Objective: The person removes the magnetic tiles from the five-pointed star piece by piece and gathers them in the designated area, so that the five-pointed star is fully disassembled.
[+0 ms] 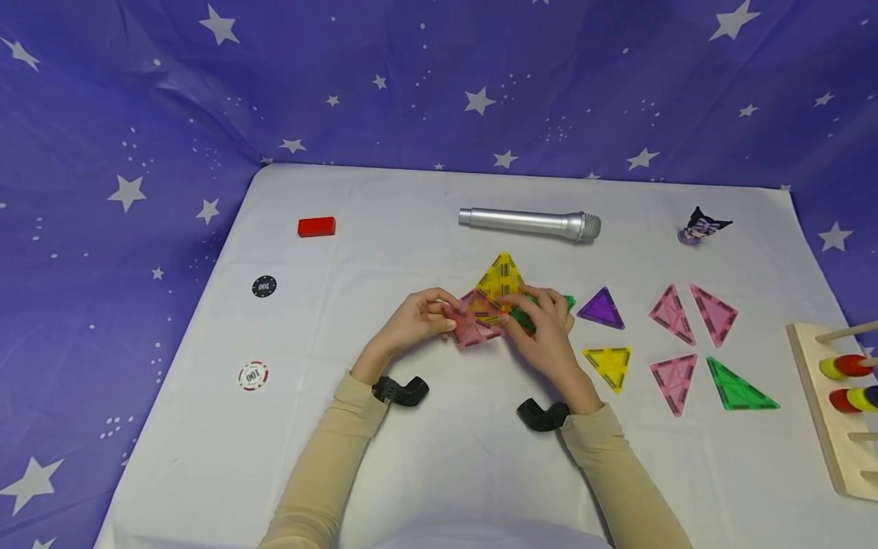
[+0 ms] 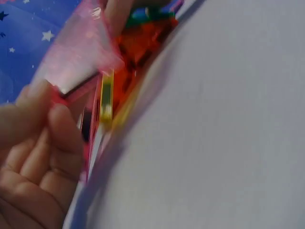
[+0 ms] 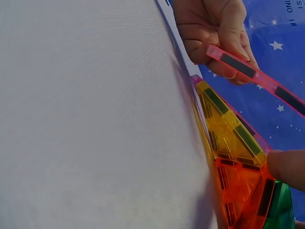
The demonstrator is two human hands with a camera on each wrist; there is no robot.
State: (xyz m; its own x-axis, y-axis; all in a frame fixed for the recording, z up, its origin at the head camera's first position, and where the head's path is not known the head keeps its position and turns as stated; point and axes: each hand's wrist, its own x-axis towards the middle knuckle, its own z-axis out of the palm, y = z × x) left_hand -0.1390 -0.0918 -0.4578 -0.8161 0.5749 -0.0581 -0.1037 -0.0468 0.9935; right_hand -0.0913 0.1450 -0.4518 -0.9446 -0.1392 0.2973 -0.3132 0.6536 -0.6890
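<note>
The left hand (image 1: 414,319) pinches a pink magnetic tile (image 3: 257,76) at the left side of the joined tile cluster (image 3: 239,188). The right hand (image 1: 547,335) curls around this cluster's right side. What matters, I judge: the pink tile's edge runs rightward from the left grip.

White-covered table (image 1: 453,450). Near far-left corner: red block (image 1: 316,227); far edge: microphone (image 1: 524,223); far-right corner: figurine (image 1: 701,226); left edge: chips (image 1: 264,287); right edge: wooden rack (image 1: 818,412), triangular tiles (image 1: 609,366) inboard.

Seemingly a staged tabletop play corner: starry purple drape (image 1: 411,130) at twelve o'clock, white-clothed table (image 1: 466,465), wooden bead toy (image 1: 833,435) between three and four
</note>
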